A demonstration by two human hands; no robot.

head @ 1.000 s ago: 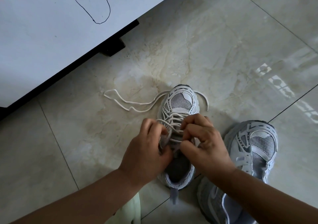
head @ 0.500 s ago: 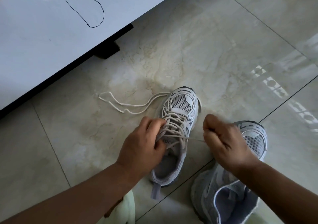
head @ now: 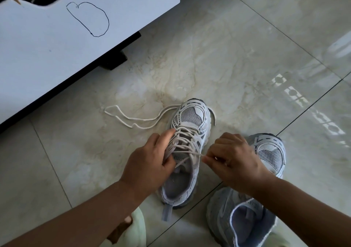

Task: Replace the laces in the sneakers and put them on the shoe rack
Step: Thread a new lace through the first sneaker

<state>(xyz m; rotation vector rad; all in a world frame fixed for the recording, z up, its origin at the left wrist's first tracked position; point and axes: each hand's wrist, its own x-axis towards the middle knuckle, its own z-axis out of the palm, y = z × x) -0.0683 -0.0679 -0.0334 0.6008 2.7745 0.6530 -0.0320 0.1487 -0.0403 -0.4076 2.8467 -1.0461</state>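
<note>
Landmark: the laced sneaker (head: pixel 187 151) is taken as reference; it is stood upright on the tiled floor (head: pixel 247 57), toe pointed away from the camera.
Lace in sneaker: a pale lace (head: pixel 185 144) is seen threaded in crossings over the tongue; one strand is drawn taut sideways out of the eyelets toward the right.
Left hand: the left hand (head: pixel 150 163) is placed against the left side of the sneaker, at the lacing; fingers are curled over the crossings and the thumb is pressed in at the tongue, so the shoe and lacing are held.
Right hand: the right hand (head: pixel 233 157) is held just right of the sneaker; fingers are closed narrow, and the taut strand is pinched between thumb and fingertips.
Loose lace: a second pale lace (head: pixel 133 117) is laid in a long loop on the floor, left of the sneaker's toe; its one end is hidden under the toe.
Second sneaker: a matching sneaker (head: pixel 266 170) is set right of the reference shoe, partly covered by the right forearm; whether it is laced cannot be told.
Cabinet: a white cabinet (head: pixel 47 47) with a pen outline drawn on it is seen beyond and left of the sneaker, well apart.
</note>
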